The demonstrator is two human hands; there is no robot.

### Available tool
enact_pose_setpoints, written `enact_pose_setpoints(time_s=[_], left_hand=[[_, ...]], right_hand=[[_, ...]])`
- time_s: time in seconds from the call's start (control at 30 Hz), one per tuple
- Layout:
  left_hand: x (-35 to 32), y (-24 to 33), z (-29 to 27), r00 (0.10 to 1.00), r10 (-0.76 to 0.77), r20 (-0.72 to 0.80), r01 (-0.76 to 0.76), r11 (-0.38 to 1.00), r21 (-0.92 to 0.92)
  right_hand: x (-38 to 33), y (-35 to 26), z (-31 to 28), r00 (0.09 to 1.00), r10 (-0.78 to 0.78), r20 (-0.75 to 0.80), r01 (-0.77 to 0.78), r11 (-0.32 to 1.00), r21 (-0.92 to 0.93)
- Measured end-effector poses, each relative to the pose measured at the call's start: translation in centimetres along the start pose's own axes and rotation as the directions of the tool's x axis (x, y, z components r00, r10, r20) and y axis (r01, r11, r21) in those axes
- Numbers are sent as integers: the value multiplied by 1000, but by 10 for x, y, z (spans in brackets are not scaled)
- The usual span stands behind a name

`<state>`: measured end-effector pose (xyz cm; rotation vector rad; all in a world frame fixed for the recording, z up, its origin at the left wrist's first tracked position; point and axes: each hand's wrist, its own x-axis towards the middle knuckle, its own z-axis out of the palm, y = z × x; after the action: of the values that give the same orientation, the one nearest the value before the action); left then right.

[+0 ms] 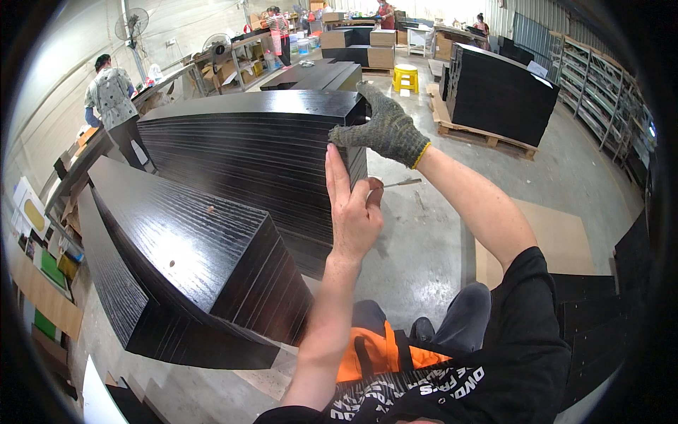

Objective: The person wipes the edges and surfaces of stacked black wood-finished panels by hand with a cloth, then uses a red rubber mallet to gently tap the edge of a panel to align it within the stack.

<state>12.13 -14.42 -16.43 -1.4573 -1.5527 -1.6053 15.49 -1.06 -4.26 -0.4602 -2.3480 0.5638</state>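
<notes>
A tall stack of black wood-grain panels (240,141) stands in front of me. My right hand (385,131), in a grey knitted glove with a yellow cuff, grips its near right corner, thumb on the long side and fingers over the end. Just below, my bare left hand (353,219) has two fingers stretched up against the panel edges. Its other fingers are curled around a slim tool (402,183) with a flat, light-coloured end pointing right; its exact kind cannot be made out. The stack's end face is partly hidden behind my hands.
Nearer on the left stand more black panel stacks (183,233). Another black stack (501,92) rests on a wooden pallet (487,139) at far right, near a yellow stool (405,78). A brown board (537,240) lies on the floor. A person (113,95) works at the left bench.
</notes>
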Motion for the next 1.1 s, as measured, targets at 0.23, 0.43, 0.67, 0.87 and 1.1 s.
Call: enact_pose_setpoints(time_s=[0.23, 0.43, 0.67, 0.87, 1.1], left_hand=[[-24, 5, 1, 1000, -1, 4, 1, 999, -42], [-36, 7, -4, 997, -78, -6, 77, 997, -27], [-136, -4, 2, 909, -378, 175, 394, 917, -65], [-179, 5, 12, 870, -360, 338, 382, 924, -1], [-226, 6, 17, 788, -391, 476, 410, 910, 69]], right_hand=[[-6, -6, -2, 998, -2, -63, 0, 1000, -22], [-7, 5, -7, 998, -56, 17, 51, 974, 221], [-102, 50, -16, 924, -378, -49, 380, 924, 32], [-223, 80, 22, 716, -89, 692, 362, 896, -259], [-272, 124, 59, 578, -24, 816, 271, 948, -164]])
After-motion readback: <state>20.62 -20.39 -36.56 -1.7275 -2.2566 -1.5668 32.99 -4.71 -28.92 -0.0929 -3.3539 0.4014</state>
